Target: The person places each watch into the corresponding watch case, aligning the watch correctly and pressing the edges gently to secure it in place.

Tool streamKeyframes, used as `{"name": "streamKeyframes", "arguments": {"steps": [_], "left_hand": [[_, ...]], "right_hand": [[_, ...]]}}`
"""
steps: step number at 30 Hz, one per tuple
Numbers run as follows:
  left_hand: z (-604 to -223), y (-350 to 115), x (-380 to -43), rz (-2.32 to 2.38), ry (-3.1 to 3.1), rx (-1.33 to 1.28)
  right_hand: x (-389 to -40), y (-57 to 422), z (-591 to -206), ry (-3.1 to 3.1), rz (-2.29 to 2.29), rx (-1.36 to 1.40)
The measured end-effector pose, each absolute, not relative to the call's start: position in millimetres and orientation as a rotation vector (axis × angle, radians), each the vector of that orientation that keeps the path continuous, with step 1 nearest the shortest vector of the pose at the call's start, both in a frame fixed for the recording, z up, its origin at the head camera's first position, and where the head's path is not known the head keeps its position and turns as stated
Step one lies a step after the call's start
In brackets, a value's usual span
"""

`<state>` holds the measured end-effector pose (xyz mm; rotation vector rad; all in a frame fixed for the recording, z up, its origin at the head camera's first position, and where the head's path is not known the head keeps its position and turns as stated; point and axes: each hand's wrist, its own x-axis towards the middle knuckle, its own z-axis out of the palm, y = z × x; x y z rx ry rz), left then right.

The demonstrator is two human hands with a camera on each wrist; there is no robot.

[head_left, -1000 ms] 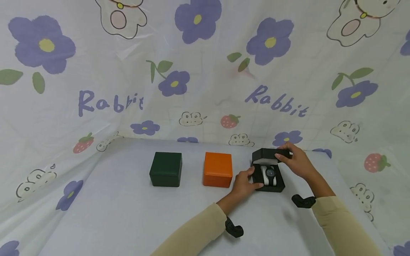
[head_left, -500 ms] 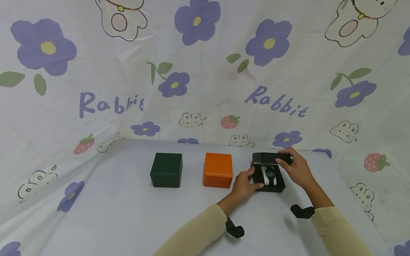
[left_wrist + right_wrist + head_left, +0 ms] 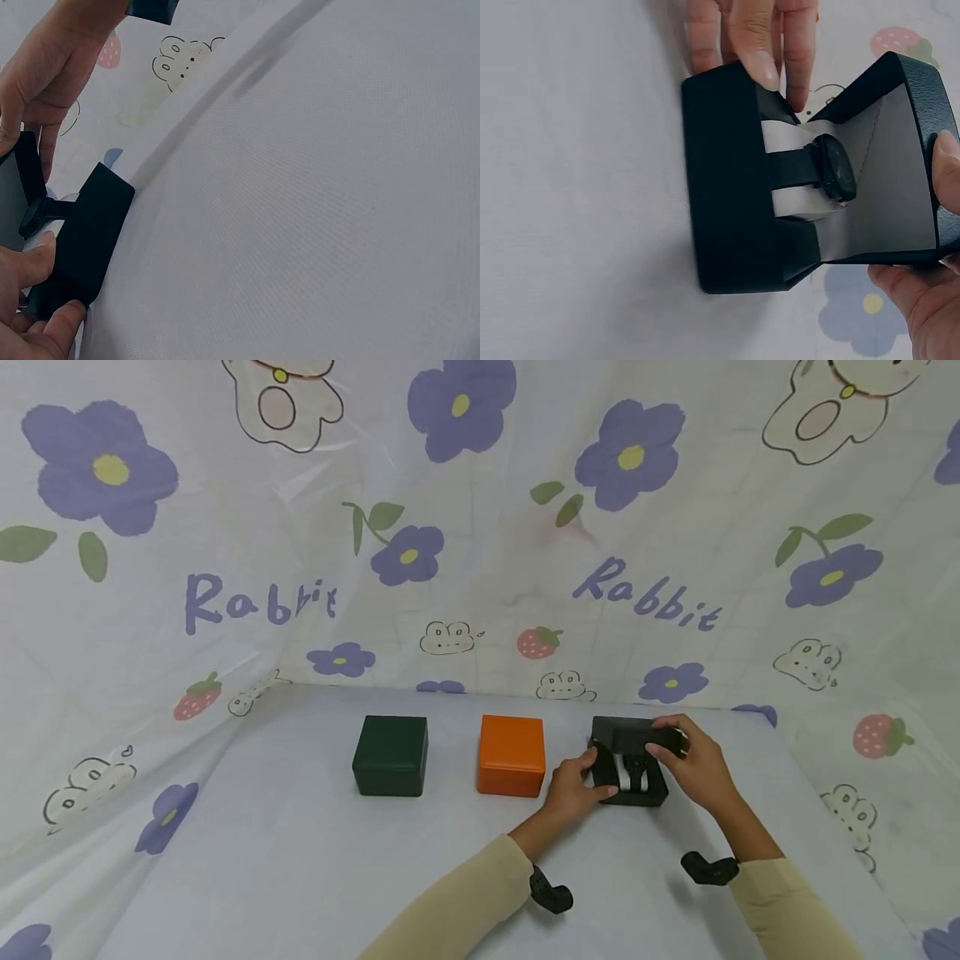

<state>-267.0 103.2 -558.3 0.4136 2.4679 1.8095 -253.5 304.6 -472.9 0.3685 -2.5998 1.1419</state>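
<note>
A black watch box (image 3: pixel 628 799) sits at the right of the table, its lid (image 3: pixel 624 732) tilted partway down over the base. Inside, a dark wristwatch (image 3: pixel 836 166) is wrapped round a white cushion (image 3: pixel 791 202). My left hand (image 3: pixel 572 789) grips the base at its left side, thumb on the front rim. The right hand (image 3: pixel 697 764) pinches the right end of the lid between thumb and fingers. In the right wrist view the lid's pale lining (image 3: pixel 896 180) shows, with a gap between lid and base.
An orange box (image 3: pixel 512 756) stands left of my left hand, and a dark green box (image 3: pixel 390 756) further left; both are closed. Behind the white table (image 3: pixel 300 860) hangs a sheet (image 3: pixel 480 527) printed with flowers and rabbits. Black devices (image 3: pixel 708 868) are strapped at both wrists.
The lid has swung forward and down over the watch, with my right hand lowering along with it. My left hand stays at the base.
</note>
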Motion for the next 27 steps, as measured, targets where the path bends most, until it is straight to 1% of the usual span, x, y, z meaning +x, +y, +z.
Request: {"name": "streamKeyframes", "arguments": {"steps": [8,20,27], "left_hand": [[-559.8,102.4,-269.0,1.805,2.451,0.397],[-557.6,104.7,-270.3,1.769,2.474,0.372],[-556.2,104.0,-269.9,1.743,2.499,0.366]], "right_hand": [[-248.3,305.1,-488.6,-2.536,1.171,0.406],[-246.9,305.4,-496.4,-2.473,1.176,0.392],[-240.5,304.1,-500.0,-2.483,1.136,0.384]]}}
